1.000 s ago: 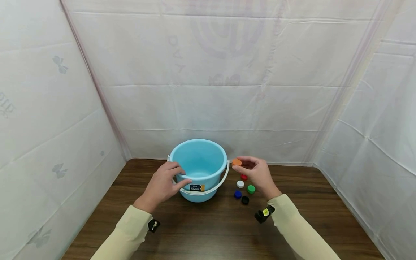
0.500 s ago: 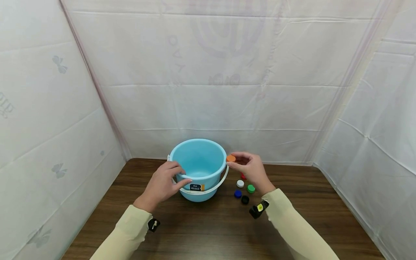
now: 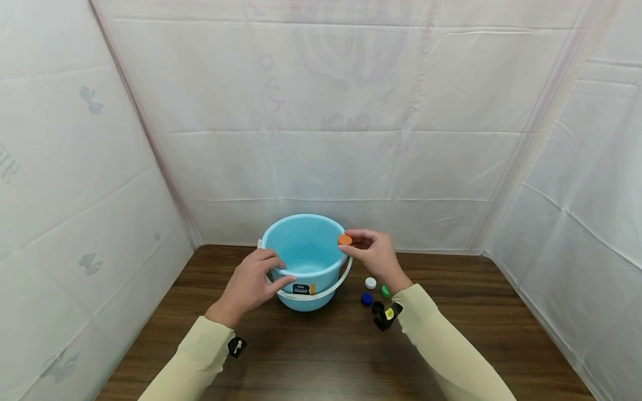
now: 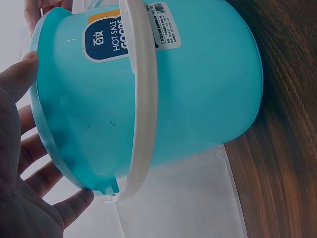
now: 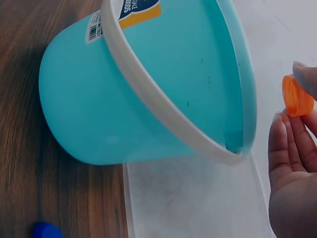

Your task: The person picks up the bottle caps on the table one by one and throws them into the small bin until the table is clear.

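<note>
A light blue bucket with a white handle stands upright on the wooden table. On its near left rim rests my left hand, thumb outside and fingers over the inner side, gripping the edge. My right hand pinches an orange bottle cap between thumb and fingers, over the bucket's right rim. In the right wrist view the cap is tilted, its hollow side showing, apart from the rim.
Right of the bucket lie a white cap, a blue cap, a black cap and a green cap, partly covered by the right arm. White sheeting walls the table's back and sides.
My right hand has moved left and slightly up with the orange cap, from beside the bucket to its rim. It now hides the red cap. The left hand has stayed still.
</note>
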`<state>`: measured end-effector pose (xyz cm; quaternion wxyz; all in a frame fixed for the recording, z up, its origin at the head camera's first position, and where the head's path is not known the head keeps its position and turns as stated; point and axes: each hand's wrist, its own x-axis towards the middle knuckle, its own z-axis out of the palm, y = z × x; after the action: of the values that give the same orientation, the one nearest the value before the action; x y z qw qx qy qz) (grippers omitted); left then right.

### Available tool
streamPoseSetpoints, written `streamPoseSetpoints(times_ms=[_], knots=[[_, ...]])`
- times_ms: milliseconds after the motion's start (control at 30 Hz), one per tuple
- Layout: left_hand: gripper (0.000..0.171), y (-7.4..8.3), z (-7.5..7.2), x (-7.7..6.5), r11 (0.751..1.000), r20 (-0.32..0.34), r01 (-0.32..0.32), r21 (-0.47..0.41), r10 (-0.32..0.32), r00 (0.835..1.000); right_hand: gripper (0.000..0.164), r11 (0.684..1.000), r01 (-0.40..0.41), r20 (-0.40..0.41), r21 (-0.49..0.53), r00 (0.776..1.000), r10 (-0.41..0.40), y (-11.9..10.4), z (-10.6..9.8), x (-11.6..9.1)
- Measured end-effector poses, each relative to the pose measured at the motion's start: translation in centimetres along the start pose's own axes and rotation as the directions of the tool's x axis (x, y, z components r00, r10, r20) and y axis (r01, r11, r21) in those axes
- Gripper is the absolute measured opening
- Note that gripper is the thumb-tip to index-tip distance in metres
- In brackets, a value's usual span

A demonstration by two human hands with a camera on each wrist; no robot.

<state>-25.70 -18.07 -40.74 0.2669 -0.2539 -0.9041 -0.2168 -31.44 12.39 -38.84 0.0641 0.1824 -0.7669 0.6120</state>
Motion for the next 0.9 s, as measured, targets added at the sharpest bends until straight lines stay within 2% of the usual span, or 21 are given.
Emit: streamPoseSetpoints(times_ms=[333, 600, 900], knots=[[0.028, -0.1, -0.1, 0.2, 1.000, 0.018, 0.019, 0.003, -0.019, 1.000, 0.044, 1.000, -0.004, 0.000, 0.022, 1.000, 0.004, -0.2, 1.5, 1.1], [0.028, -0.1, -0.2, 0.4, 1.000, 0.020, 0.015, -0.005, -0.015, 1.000, 0.043, 0.999, -0.010, -0.008, -0.042, 1.000, 0.010, -0.4, 1.9, 1.9], [0.029, -0.1, 0.0, 0.4, 0.999, 0.035, 0.035, -0.005, -0.035, 0.999, 0.043, 0.999, -0.004, 0.018, -0.053, 1.000, 0.005, -0.3, 2.7, 2.7]])
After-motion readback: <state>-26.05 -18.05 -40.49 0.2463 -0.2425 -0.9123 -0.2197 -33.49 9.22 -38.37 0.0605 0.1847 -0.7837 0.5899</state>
